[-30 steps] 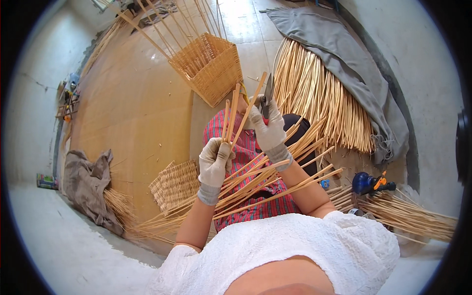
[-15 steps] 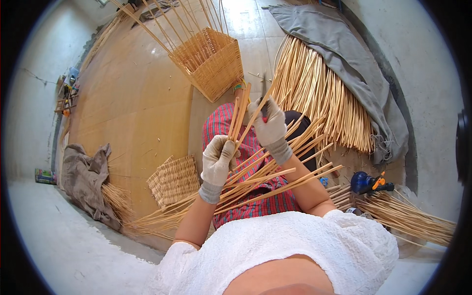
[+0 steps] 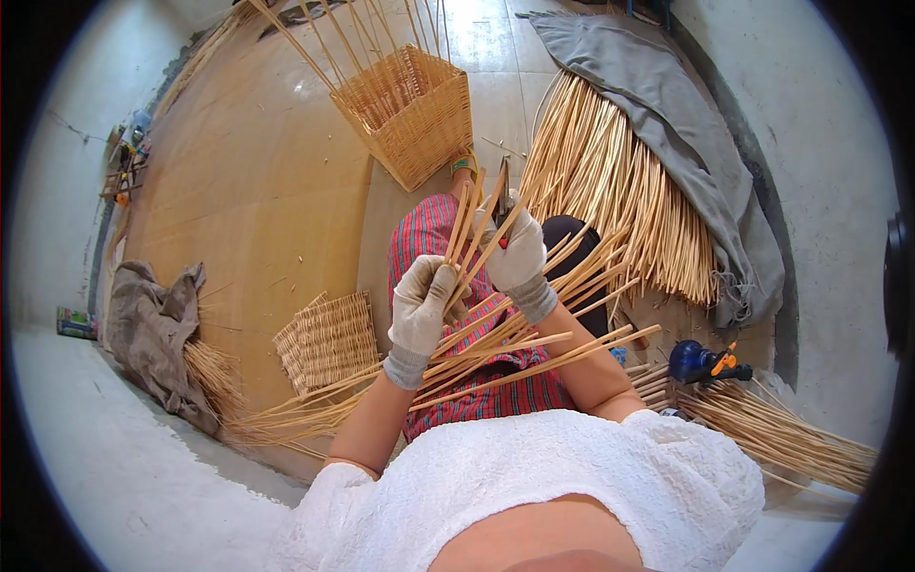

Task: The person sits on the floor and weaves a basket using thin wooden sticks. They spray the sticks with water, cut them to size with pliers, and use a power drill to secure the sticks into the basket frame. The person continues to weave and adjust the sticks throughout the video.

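Observation:
My left hand (image 3: 422, 303), in a pale work glove, is closed round several peeled wicker rods (image 3: 463, 229), whose ends fan upward. My gloved right hand (image 3: 519, 253) is closed on a cutting tool (image 3: 504, 181) with a dark metal blade pointing away from me and a bit of red at the handle. Its blade lies close beside the rod ends; whether it touches them I cannot tell. More wicker rods (image 3: 515, 367) lie slantwise over my lap, on red checked cloth, passing under both forearms.
Ahead stands a half-woven wicker basket (image 3: 415, 133) with tall stakes. A large rod bundle (image 3: 620, 200) under a grey cloth (image 3: 658, 105) lies right. Left are a woven panel (image 3: 329, 343) and a brown cloth (image 3: 157, 324) over rods. A blue bottle (image 3: 688, 362) stands right of me.
My right hand has come slightly nearer to my left, and the tool's blade now stands closer to the rod ends. The held rod tips are more spread out.

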{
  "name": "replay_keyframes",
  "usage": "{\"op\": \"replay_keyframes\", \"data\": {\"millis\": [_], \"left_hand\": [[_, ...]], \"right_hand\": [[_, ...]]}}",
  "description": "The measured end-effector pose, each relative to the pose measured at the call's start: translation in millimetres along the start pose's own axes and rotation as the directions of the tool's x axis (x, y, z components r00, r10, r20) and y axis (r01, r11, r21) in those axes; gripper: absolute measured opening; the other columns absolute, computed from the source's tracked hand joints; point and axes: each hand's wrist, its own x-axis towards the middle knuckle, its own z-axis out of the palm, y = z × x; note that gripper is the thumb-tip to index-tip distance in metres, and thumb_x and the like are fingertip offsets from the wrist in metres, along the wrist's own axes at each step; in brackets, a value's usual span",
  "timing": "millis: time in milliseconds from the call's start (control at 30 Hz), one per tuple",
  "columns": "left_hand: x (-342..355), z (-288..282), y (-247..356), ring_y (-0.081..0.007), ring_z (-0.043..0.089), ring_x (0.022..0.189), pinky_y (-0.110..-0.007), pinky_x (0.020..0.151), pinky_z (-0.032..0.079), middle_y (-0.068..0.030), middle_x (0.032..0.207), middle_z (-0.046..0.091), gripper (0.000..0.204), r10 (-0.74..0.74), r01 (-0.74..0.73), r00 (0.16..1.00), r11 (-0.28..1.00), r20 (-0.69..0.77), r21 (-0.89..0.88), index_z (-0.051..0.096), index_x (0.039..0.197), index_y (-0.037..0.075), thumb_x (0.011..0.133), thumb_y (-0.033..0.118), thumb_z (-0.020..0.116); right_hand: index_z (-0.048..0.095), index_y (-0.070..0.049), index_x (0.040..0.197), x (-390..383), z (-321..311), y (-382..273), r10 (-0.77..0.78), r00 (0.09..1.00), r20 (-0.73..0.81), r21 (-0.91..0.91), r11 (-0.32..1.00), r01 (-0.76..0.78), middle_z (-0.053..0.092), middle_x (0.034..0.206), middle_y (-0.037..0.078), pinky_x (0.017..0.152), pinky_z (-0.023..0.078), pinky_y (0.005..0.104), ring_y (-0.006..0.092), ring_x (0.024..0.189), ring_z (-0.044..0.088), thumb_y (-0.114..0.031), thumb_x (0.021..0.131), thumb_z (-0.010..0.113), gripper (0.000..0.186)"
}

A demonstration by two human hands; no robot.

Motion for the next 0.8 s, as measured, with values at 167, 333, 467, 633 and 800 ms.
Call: {"op": "replay_keyframes", "data": {"millis": [167, 333, 467, 633, 800], "left_hand": [[0, 0, 3, -0.0068, 0.057, 0.053, -0.021, 0.047, 0.047, -0.0062, 0.078, 0.067, 0.023, 0.000, 0.000, 1.000, 0.999, 0.009, 0.034, 0.061, 0.103, 0.005, 0.106, 0.026, 0.054], [2, 1, 3, -0.0071, 0.057, 0.053, -0.021, 0.047, 0.047, -0.0057, 0.077, 0.067, 0.023, -0.039, 0.039, 0.999, 0.999, 0.010, 0.024, 0.061, 0.102, 0.005, 0.106, 0.026, 0.053], [2, 0, 2, -0.0076, 0.058, 0.053, -0.022, 0.047, 0.048, -0.0059, 0.077, 0.067, 0.024, 0.000, -0.001, 1.000, 1.000, 0.021, 0.006, 0.061, 0.102, 0.004, 0.107, 0.027, 0.051], [3, -3, 3, -0.0088, 0.058, 0.051, -0.022, 0.046, 0.048, -0.0071, 0.076, 0.067, 0.026, -0.024, 0.025, 0.999, 0.998, 0.029, -0.060, 0.061, 0.102, 0.005, 0.107, 0.028, 0.051], [5, -1, 4, -0.0082, 0.058, 0.050, -0.022, 0.045, 0.047, -0.0067, 0.075, 0.068, 0.023, -0.053, 0.059, 0.997, 0.992, 0.057, -0.108, 0.060, 0.103, 0.006, 0.106, 0.027, 0.052]], "right_hand": [[0.063, -0.001, 0.110, -4, 1, 1, 0.133, 0.989, 0.058, 0.110, 0.984, -0.139, 0.067, 0.076, 0.003, 0.060, 0.052, 0.0270, 0.0080, 0.069, 0.063, -0.017, 0.097, 0.065, 0.020], [0.058, -0.001, 0.123, -1, 12, 1, 0.150, 0.981, 0.126, 0.299, 0.937, -0.181, 0.067, 0.090, 0.002, 0.067, 0.053, 0.0240, 0.0081, 0.080, 0.065, -0.019, 0.096, 0.068, 0.033], [0.061, -0.001, 0.113, -2, 13, -2, 0.264, 0.959, 0.106, 0.560, 0.780, -0.277, 0.066, 0.089, 0.001, 0.067, 0.052, 0.0219, 0.0076, 0.081, 0.064, -0.018, 0.096, 0.069, 0.026], [0.064, 0.000, 0.105, -3, 4, -4, 0.195, 0.972, 0.131, 0.101, 0.973, -0.209, 0.066, 0.078, 0.001, 0.065, 0.051, 0.0233, 0.0077, 0.075, 0.064, -0.015, 0.095, 0.067, 0.019], [0.060, -0.001, 0.117, -11, 15, -1, 0.186, 0.972, 0.144, 0.244, 0.945, -0.218, 0.064, 0.082, 0.000, 0.062, 0.052, 0.0237, 0.0074, 0.070, 0.062, -0.016, 0.094, 0.070, 0.029]]}}
